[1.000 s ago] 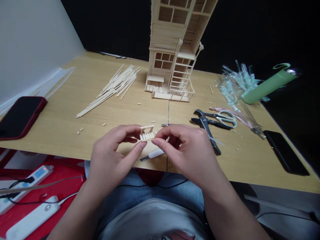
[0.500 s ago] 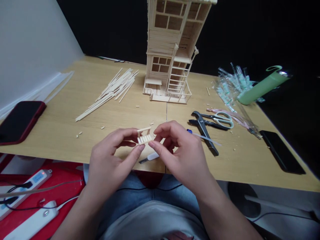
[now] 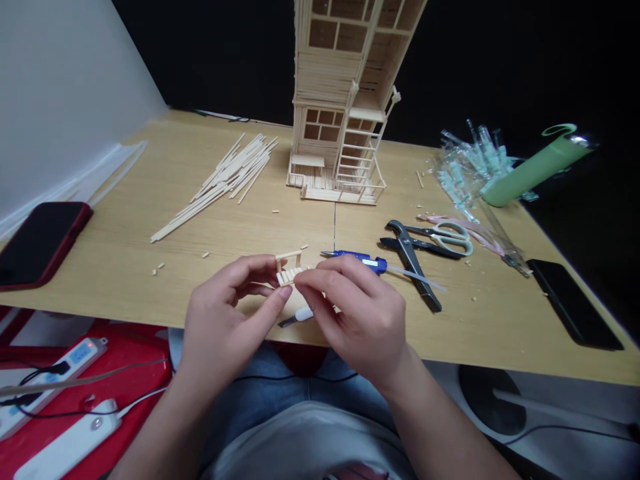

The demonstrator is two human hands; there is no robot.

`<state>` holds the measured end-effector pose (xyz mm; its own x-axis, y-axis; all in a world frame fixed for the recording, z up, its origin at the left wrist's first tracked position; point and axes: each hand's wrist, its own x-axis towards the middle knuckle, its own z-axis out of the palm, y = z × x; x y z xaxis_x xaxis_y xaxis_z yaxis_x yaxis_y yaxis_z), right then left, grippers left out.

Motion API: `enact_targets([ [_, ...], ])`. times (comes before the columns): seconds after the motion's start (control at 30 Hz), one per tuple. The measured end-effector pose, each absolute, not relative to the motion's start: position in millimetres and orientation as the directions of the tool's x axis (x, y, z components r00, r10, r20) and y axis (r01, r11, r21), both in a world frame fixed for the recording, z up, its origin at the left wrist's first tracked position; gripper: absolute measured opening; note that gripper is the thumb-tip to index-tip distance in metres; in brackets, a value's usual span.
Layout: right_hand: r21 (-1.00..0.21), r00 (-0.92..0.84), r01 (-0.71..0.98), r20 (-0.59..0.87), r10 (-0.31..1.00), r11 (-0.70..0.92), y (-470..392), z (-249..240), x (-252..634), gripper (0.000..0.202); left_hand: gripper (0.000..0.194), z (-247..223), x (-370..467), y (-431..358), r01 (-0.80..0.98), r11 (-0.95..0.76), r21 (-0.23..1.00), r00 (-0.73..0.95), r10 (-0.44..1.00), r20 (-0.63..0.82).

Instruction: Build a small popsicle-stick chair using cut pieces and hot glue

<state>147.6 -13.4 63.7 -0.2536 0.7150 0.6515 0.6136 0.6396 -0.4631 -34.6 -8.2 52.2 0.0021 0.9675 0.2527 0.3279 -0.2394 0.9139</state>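
Note:
A miniature slatted bench (image 3: pixel 287 275) of pale wooden sticks, with a raised rail at its back, sits above the table's near side. My left hand (image 3: pixel 233 300) grips its left end between thumb and fingers. The fingertips of my right hand (image 3: pixel 357 310) are pinched together at the bench's right end, touching it; whether a small piece is between them is hidden. Under my right hand lies a white-handled craft knife (image 3: pixel 303 313), partly covered. Just beyond that hand rests a blue glue pen (image 3: pixel 360 260) with a clear stick out of its back.
A stick-built model house (image 3: pixel 330 87) stands at the back, with loose wooden sticks (image 3: pixel 235 170) to its left. On the right are black cutters (image 3: pixel 413 267), scissors (image 3: pixel 450 237), a green bottle (image 3: pixel 537 170), plastic wrappers (image 3: pixel 457 177) and a phone (image 3: pixel 575 303). Another phone (image 3: pixel 43 243) lies left.
My right hand has lowered and turned, its fingers closing into a pinch over the bench's right end. More of the blue glue pen now shows. My left hand keeps its hold.

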Motion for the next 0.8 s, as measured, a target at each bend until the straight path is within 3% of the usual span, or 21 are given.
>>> enact_targets([
  [0.17,-0.405,-0.297,0.627,0.666,0.685,0.666,-3.7,51.0,144.4,0.016,0.029,44.6,-35.9,-0.4,0.358,-0.259,0.897,0.003,0.961,0.277],
  [0.3,-0.451,-0.284,0.592,0.660,0.696,0.668,2.1,40.5,140.0,0.016,0.028,27.8,-44.5,12.4,0.432,-0.261,0.864,-0.005,0.957,0.291],
  [0.53,-0.494,-0.249,0.581,0.649,0.719,0.647,-3.6,37.6,146.5,0.015,0.024,-11.3,-71.4,32.1,0.754,-0.199,0.626,-0.018,0.946,0.323],
  [0.7,-0.529,-0.179,0.576,0.663,0.727,0.624,-12.7,34.9,148.7,0.013,0.032,-14.4,-81.1,24.1,0.789,-0.237,0.567,0.009,0.927,0.376],
  [0.8,-0.584,-0.089,0.570,0.655,0.750,0.578,-18.1,34.2,145.2,0.012,0.034,-3.9,-77.7,3.1,0.784,-0.217,0.581,-0.108,0.875,0.472],
])
